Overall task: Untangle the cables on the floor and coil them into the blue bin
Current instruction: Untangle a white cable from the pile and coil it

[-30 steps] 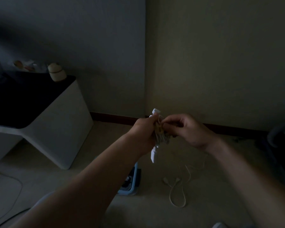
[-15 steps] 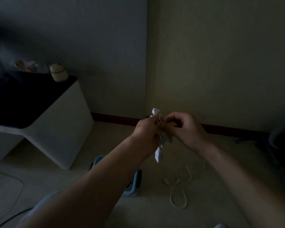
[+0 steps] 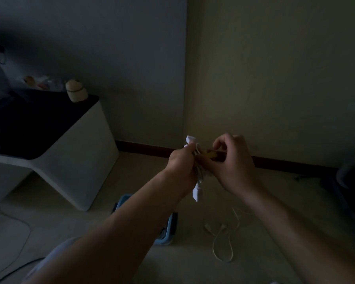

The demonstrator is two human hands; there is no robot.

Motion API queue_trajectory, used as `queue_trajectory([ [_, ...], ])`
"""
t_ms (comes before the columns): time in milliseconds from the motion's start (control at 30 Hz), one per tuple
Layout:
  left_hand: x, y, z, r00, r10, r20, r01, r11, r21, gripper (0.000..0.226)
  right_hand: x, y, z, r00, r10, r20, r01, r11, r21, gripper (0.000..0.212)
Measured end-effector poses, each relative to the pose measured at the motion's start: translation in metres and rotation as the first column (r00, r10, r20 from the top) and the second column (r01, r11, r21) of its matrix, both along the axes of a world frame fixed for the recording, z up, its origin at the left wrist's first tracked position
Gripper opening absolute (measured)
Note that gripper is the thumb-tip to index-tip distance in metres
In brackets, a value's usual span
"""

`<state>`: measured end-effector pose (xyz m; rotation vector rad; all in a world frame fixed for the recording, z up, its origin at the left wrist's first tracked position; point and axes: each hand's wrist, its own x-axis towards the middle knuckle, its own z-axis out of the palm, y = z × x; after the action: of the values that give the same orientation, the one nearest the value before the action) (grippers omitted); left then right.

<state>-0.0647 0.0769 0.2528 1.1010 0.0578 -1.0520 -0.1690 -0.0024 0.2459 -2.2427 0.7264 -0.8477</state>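
My left hand (image 3: 182,165) grips a coiled white cable bundle (image 3: 197,177) held up in front of me; a white plug sticks out above the fist and another hangs below it. My right hand (image 3: 232,162) pinches a yellowish tie (image 3: 210,155) at the bundle's side. The blue bin (image 3: 169,232) stands on the floor below, mostly hidden by my left forearm. A loose white cable (image 3: 223,240) lies looped on the floor to the bin's right.
A white side table (image 3: 74,160) with a dark top stands at the left, a small round figure (image 3: 76,93) on it. A thin white cord (image 3: 19,222) and a dark cord run over the floor at lower left. Dark furniture (image 3: 353,181) fills the right edge.
My right hand has lifted slightly and its fingers have opened up around the tie, which now shows between the hands. My left hand keeps its grip on the bundle.
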Motion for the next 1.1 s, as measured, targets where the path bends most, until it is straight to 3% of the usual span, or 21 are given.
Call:
queue_trajectory([
  [433,-0.002,-0.007,-0.006,0.992,0.093,0.088,-0.103,0.988,0.117,0.028,0.003,0.019,-0.003,0.999,0.041,0.031,-0.044,0.994,0.098,0.013],
  [833,-0.009,-0.006,-0.001,0.988,0.126,0.090,-0.139,0.979,0.151,0.032,0.006,0.021,-0.009,0.999,-0.044,-0.013,0.046,0.973,0.228,0.020],
  [1100,-0.012,-0.006,0.000,0.992,0.109,0.066,-0.117,0.984,0.131,0.025,0.005,0.016,-0.012,1.000,0.001,-0.024,0.006,0.955,0.298,0.018],
])
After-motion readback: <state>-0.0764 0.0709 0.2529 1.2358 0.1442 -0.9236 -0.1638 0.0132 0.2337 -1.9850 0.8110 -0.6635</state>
